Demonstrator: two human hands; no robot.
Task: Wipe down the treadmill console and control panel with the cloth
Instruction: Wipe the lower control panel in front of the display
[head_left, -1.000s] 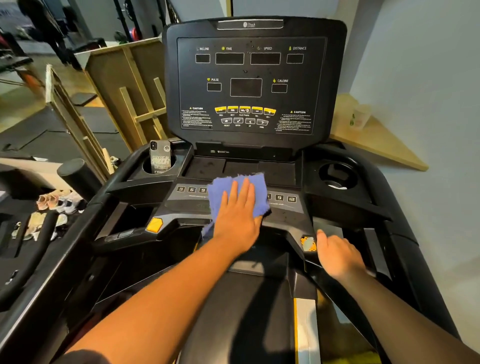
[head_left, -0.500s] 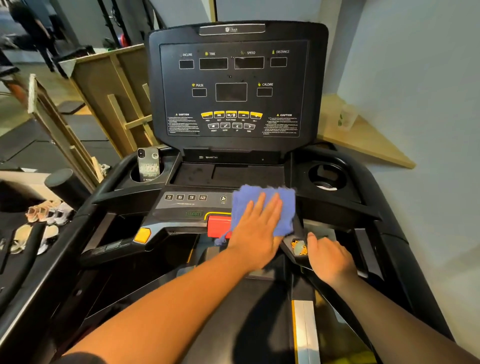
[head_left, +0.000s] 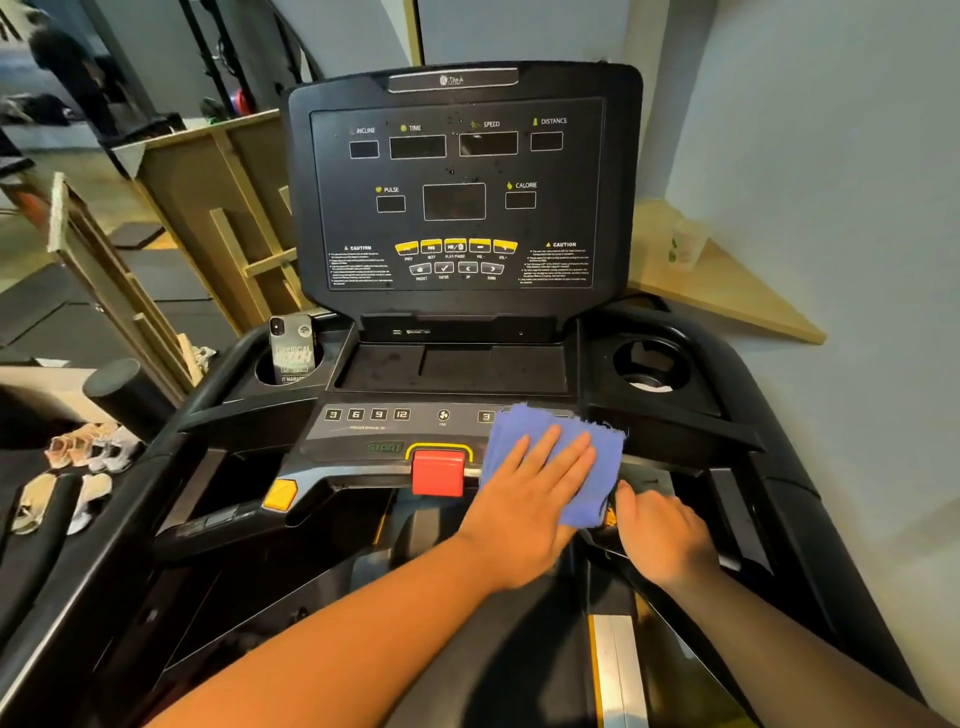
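Two hands work low on the treadmill: the left hand (head_left: 524, 499), fingers flat, presses the blue folded cloth (head_left: 558, 457) on the grey button strip's (head_left: 395, 431) right end; the right hand (head_left: 662, 530) rests curled on a black handrail (head_left: 675, 564). Judging by its specks, the upright black display console (head_left: 462, 192) remains unwiped.

Console (head_left: 462, 187): black plastic, glossy face with speckled marks. Below console, control panel (head_left: 395, 423) matt grey-black plastic; red button (head_left: 438, 472) smooth plastic. Cloth (head_left: 597, 457) right of button: blue, soft nap, frayed edge (fibre unclear). Left of console, bare wood frame (head_left: 223, 208), matt.
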